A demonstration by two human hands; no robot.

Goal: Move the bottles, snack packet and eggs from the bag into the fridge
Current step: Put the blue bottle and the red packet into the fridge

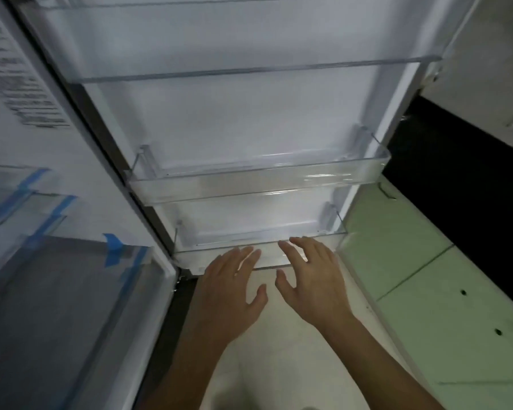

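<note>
The fridge door (234, 113) stands open in front of me, its inner side lined with clear plastic racks. The lowest door rack (323, 247) and the rack above it (258, 182) hold nothing. My left hand (231, 288) and my right hand (311, 279) reach side by side toward the front rim of the lowest rack, fingers spread and straight, holding nothing. The fingertips are at the rim; contact is unclear. No bag, bottles, snack packet or eggs are in view.
The fridge interior lies at the left, with a clear drawer (57, 291) and shelves fixed with blue tape (113, 250). Pale green floor tiles (442, 291) lie to the right, below a dark counter base (456, 173).
</note>
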